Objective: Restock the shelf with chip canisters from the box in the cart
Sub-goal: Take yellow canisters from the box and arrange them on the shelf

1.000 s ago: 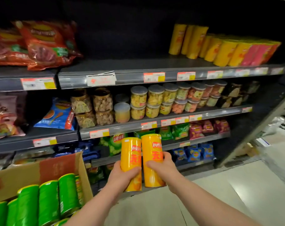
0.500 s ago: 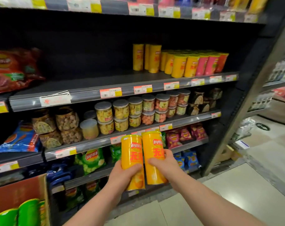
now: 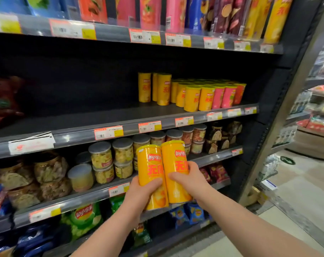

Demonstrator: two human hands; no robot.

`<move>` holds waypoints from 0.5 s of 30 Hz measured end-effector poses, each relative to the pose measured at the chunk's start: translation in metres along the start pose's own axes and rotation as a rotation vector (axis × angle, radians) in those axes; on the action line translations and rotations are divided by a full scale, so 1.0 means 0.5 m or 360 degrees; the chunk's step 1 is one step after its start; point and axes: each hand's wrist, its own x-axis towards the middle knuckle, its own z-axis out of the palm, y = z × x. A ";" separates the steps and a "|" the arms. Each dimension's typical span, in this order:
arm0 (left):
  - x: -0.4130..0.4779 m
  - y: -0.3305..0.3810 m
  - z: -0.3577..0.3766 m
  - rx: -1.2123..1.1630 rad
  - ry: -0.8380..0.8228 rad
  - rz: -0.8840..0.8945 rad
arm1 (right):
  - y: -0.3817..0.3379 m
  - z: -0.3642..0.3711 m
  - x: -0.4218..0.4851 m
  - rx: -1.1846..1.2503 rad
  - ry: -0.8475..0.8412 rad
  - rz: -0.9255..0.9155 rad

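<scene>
Two smooth, glossy yellow cylinders are held upright and touching at lower centre: the left Lay's canister is wrapped by the left hand, the right Lay's canister by the right hand. They are likely paired so both can be set beside the matching canister row on the dark metal shelf, centre right.

Both yellow canisters, the left canister gripped in my left hand and the right canister in my right hand, have a smooth, glossy printed skin with a sheen down the side. Shelf deck: dark, matt, looks like painted metal; its price rail is shiny grey and carries paper labels. Jars: clear glossy plastic, with matt grey lids.
</scene>
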 end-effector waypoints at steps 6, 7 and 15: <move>0.125 0.104 -0.006 0.0017 -0.0039 0.0182 | -0.098 0.003 0.133 0.0031 0.0025 -0.0128; 0.147 0.120 -0.008 0.0026 -0.0039 0.0205 | -0.112 0.004 0.154 0.0034 0.0030 -0.0155; 0.262 0.218 -0.035 0.0050 0.0018 0.0380 | -0.216 0.021 0.283 0.0062 0.0080 -0.0359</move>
